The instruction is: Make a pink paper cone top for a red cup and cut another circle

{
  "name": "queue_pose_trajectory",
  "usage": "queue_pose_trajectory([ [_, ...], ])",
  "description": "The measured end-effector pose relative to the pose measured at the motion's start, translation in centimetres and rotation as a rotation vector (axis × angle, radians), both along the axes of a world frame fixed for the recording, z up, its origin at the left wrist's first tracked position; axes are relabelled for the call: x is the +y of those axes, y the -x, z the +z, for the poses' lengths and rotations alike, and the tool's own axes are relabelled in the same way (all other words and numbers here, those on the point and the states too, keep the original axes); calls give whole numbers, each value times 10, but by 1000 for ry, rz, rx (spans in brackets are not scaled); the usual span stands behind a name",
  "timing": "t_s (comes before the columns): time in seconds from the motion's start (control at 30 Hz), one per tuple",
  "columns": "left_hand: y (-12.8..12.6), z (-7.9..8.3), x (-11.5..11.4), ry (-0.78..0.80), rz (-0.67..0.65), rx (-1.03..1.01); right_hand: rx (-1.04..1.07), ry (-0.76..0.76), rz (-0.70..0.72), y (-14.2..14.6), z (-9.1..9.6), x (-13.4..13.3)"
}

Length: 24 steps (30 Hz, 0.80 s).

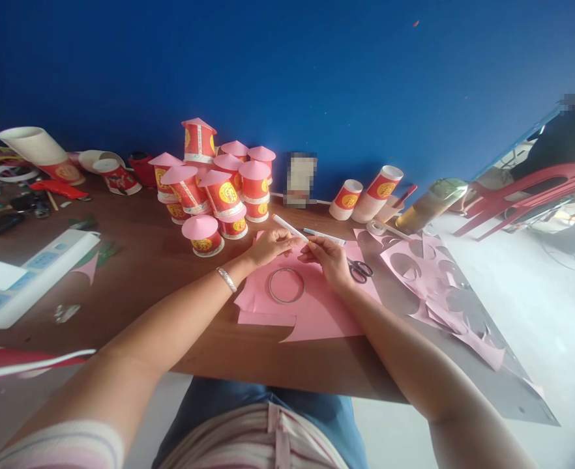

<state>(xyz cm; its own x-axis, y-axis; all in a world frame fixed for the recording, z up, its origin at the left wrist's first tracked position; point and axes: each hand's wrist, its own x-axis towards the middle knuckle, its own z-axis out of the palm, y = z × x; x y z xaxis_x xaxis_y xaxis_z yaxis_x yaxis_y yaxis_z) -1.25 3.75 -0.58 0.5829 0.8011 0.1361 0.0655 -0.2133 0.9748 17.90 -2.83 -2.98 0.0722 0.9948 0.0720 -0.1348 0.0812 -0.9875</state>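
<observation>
My left hand (272, 247) and my right hand (330, 259) meet over pink paper sheets (329, 312). Between their fingertips is a slim white marker pen (290, 227), slanting up to the left, with a bit of orange at the end by my right fingers. Both hands are closed in a pinch around that lower end. A thin round ring (286, 285) lies flat on the paper below my hands. Behind my right fingers rests another pen (324, 236), white and blue. Black-handled scissors (360, 270) lie beside my right wrist, their blades partly hidden.
Red paper cups with pink cone tops (223, 192) stand stacked at back left. Plain stacked cups (378, 194), a tape roll (376, 227) and a bottle (431, 203) are at back right. Pink paper scraps (444, 286) lie right; a power strip (38, 273) lies left.
</observation>
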Motion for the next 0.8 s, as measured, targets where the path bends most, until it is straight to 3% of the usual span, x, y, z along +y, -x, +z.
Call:
queue_pose_trajectory([
  [0.1,4,-2,2,-163,98,41,4,12,16,-2,-2,1],
  [0.23,9,-4,10,-426,449,45,0,24,7,-4,-1,0],
  [0.3,12,-8,16,-515,534,93,-17,33,-4,-5,-1,0],
  [0.37,14,-14,22,-599,478,172,-82,30,-24,-5,-3,1],
  [0.57,18,-31,28,-791,92,449,-259,-17,-42,-6,-12,3],
  [0.8,17,-33,33,-898,144,427,-320,-56,-48,-4,-12,1],
])
